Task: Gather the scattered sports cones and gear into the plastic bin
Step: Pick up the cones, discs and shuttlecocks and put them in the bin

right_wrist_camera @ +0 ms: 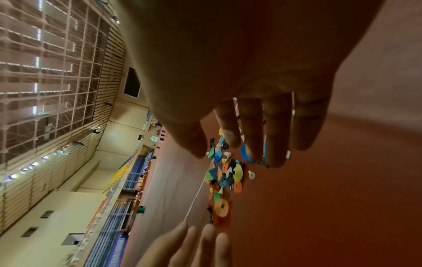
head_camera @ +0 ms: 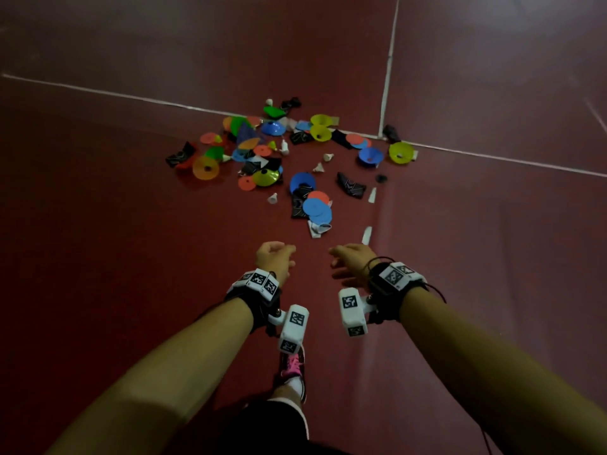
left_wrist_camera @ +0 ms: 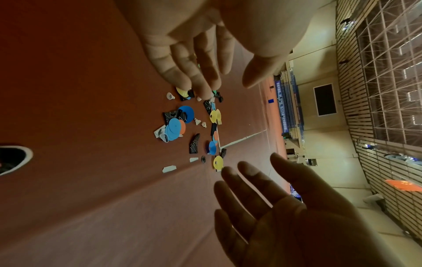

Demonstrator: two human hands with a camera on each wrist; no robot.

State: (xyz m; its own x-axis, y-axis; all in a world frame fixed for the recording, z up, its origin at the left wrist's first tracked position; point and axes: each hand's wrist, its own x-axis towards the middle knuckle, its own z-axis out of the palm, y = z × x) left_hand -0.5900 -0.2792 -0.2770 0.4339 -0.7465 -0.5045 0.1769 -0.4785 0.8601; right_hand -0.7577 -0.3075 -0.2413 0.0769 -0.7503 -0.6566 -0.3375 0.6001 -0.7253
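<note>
Coloured disc cones, black fabric pieces and white shuttlecocks lie scattered on the red court floor ahead of me. Nearest are stacked blue flat discs (head_camera: 317, 208) (left_wrist_camera: 173, 129), with a black fabric piece (head_camera: 350, 186) and a shuttlecock (head_camera: 272, 198) beside them. Farther off sit an orange cone (head_camera: 206, 167) (right_wrist_camera: 221, 207) and a yellow cone (head_camera: 401, 152). My left hand (head_camera: 276, 257) (left_wrist_camera: 223, 79) and right hand (head_camera: 345, 261) (right_wrist_camera: 235, 144) hover side by side short of the pile, fingers relaxed, holding nothing. No plastic bin shows in any view.
White court lines meet behind the pile at a corner (head_camera: 381, 134). Short white tape strips (head_camera: 367, 234) lie just ahead of my right hand. My shoe with pink laces (head_camera: 292, 372) stands below the wrists. Bleachers (left_wrist_camera: 290, 108) line the hall's far side.
</note>
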